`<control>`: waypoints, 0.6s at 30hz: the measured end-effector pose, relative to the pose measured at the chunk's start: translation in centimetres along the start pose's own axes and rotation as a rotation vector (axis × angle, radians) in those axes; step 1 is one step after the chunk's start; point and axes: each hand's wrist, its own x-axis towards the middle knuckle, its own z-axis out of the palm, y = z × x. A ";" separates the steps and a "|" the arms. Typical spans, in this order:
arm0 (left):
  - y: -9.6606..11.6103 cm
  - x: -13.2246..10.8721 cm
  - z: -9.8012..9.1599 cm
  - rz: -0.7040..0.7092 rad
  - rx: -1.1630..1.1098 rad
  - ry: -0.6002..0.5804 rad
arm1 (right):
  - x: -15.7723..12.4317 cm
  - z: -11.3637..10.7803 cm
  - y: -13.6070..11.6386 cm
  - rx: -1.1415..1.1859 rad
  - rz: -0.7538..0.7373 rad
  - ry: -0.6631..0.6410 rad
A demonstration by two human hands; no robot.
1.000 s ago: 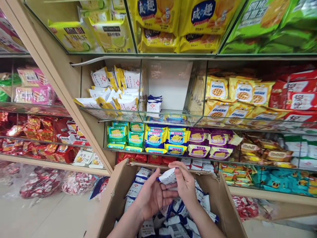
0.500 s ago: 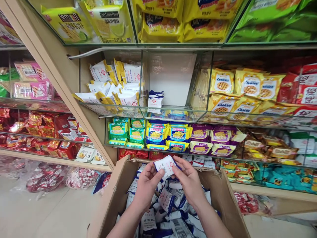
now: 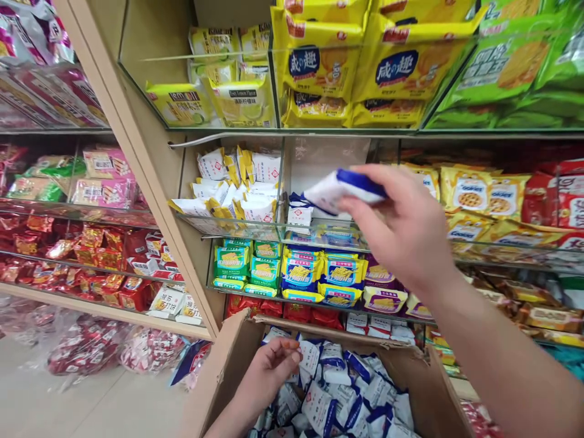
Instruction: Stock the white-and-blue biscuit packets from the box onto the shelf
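Note:
My right hand [image 3: 401, 222] is closed on a small white snack packet [image 3: 329, 193] with blue ends, raised in front of the middle shelf. The packet is tilted and slightly blurred. Just left of it, a matching white and blue packet [image 3: 300, 214] stands in a glass-fronted compartment. My left hand [image 3: 274, 367] hovers over the left part of the open cardboard box [image 3: 410, 374], its fingers loosely curled and apart with nothing visible in them. Many loose white and blue packets [image 3: 319, 404] fill the box beneath it.
White and yellow packets [image 3: 258, 207] fill the compartment to the left, and cookie bags [image 3: 465, 190] the one further right. A glass front edge [image 3: 319, 236] runs along the shelf. Biscuit packs [image 3: 302, 271] sit below; yellow bags [image 3: 396, 67] above. Bagged goods [image 3: 86, 350] lie on the floor.
My right hand has risen from over the box to the middle shelf with a packet. My left hand has let go of the packet and stays low over the box. The view has shifted.

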 end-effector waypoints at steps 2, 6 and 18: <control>-1.3 0.2 -0.1 -0.016 0.037 -0.028 | 3.4 2.1 1.5 -0.145 -0.010 -0.153; -3.7 0.4 -0.2 -0.053 0.065 -0.089 | 5.7 6.7 4.0 -0.224 0.111 -0.600; -8.8 1.5 -1.5 -0.154 0.167 -0.163 | 6.7 9.3 3.9 -0.415 0.409 -0.842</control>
